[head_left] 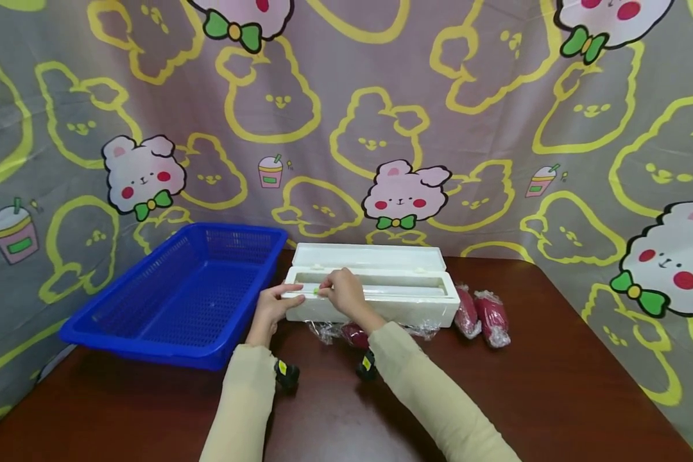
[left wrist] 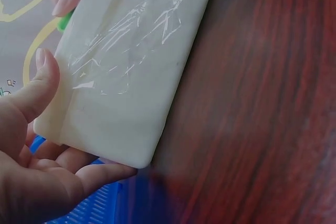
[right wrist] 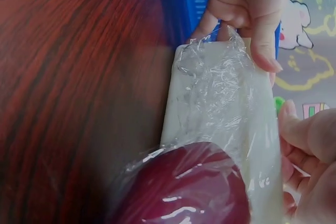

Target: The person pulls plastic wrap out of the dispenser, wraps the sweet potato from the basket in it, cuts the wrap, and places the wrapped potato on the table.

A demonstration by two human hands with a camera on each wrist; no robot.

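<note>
A white cling film box (head_left: 375, 309) lies lengthwise on the table, its lid (head_left: 369, 256) raised at the back and a film roll (head_left: 404, 290) inside. My left hand (head_left: 271, 309) grips the box's left end, thumb on the top edge and fingers curled round the end, as the left wrist view shows. At the front rim, my right hand (head_left: 344, 294) pinches a small green slide cutter (head_left: 317, 291), largely hidden by the fingertips. Clear film (right wrist: 215, 82) hangs wrinkled over the box front. Against it lies a dark red oblong item (right wrist: 189, 187) wrapped in film.
A blue perforated basket (head_left: 208, 301) stands left of the box. Two more film-wrapped red items, an inner one (head_left: 466, 312) and an outer one (head_left: 493, 317), lie by the box's right end. A patterned curtain (head_left: 335, 128) hangs behind the brown table (head_left: 554, 372).
</note>
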